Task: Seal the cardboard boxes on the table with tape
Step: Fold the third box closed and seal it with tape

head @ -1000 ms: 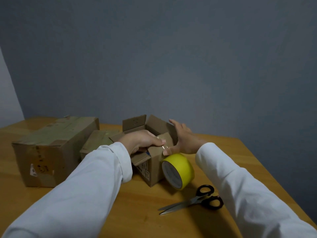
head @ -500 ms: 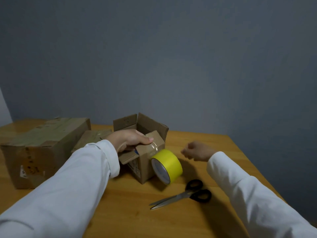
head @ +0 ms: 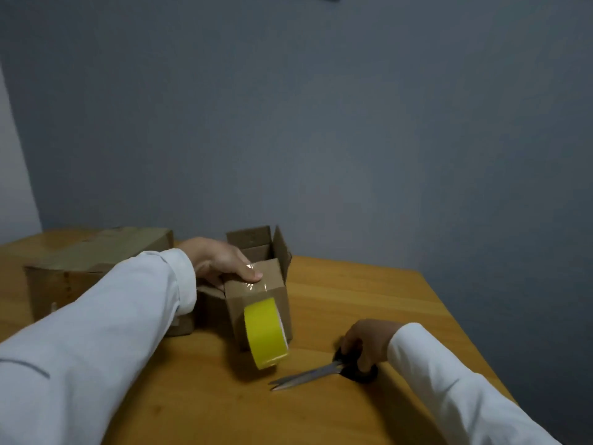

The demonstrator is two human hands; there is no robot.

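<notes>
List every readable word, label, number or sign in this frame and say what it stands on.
None can be read.
Large cardboard box: dark marks and a pale sticker on its front, too blurred to read.
Small open cardboard box: faint marks on the rear flap, illegible.
Yellow tape roll, scissors: no visible text.

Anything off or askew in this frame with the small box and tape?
Yes. The small box has flaps standing open while tape already runs down its front, and the yellow tape roll dangles from that strip, uncut.
</notes>
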